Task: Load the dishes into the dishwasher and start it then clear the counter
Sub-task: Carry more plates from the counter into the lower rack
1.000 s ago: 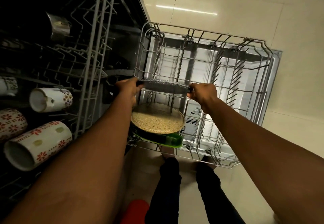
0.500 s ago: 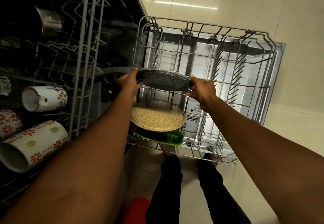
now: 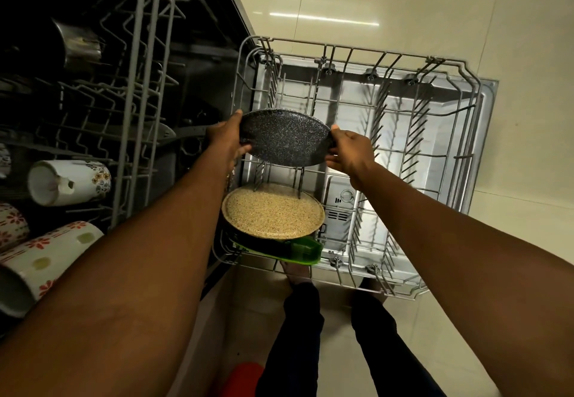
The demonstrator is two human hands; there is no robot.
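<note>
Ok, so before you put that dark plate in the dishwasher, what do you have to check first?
1. Grip: the left hand and the right hand each hold one edge of the dark speckled plate: ok.
2. Lower rack pulled out over the open door: ok.
3. Free prongs behind the beige plate: ok, the rows there hold nothing.
4. Dark plate lined up with a slot: cannot tell; it is held tilted above the prongs.
5. Green piece out of the way: ok, it sits at the rack's near edge, under the beige plate.
</note>
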